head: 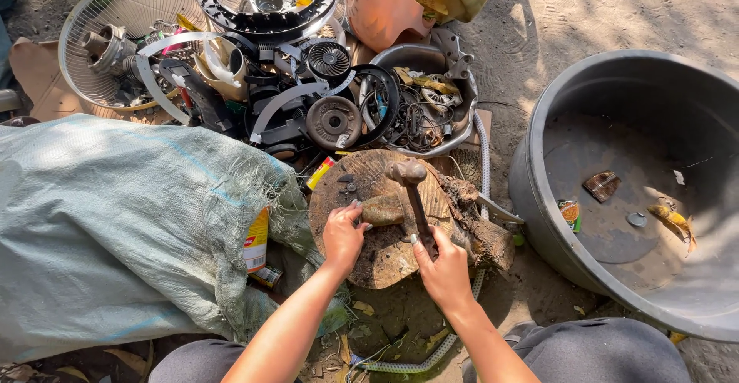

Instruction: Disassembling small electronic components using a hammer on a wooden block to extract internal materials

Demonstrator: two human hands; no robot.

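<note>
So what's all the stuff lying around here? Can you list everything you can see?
wooden stump: one, brown, centre, used as a block
hammer: one, dark metal, lying across the stump
small rusty piece: one, greenish brown, on the stump
woven sack: one, pale grey-green, left, bulging
plastic tub: one, dark grey, right, a few scraps inside
fan guard: one, white wire, top left
scrap pile: many parts, mostly black and grey, behind the stump
weight disc: one, grey, in the scrap pile
orange plastic shell: one, top centre
left hand: bare, gripping the small rusty piece
right hand: bare, closed on the hammer handle
</note>
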